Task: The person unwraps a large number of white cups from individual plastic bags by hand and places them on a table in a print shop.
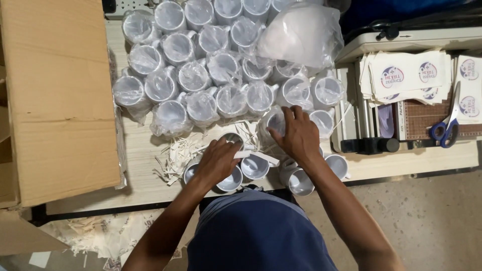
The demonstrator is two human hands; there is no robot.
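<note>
Head view: hands over mugs at the table's near edge.
Left hand (217,161): curled over a bare white mug (232,138), gripping a white strip (244,154).
Right hand (297,134): fingers spread wide on a bagged mug (274,120) (clear plastic, white inside).
Paper scraps (175,155): just left.

Pale wood table (150,185) w/ bagged mugs (201,70), bare mugs (255,166), paper strips (178,155).

Plastic-wrapped white mugs (201,65) crowd the table beside an open cardboard box (60,95); round-emblem printed sheets (406,75) stack right.
</note>
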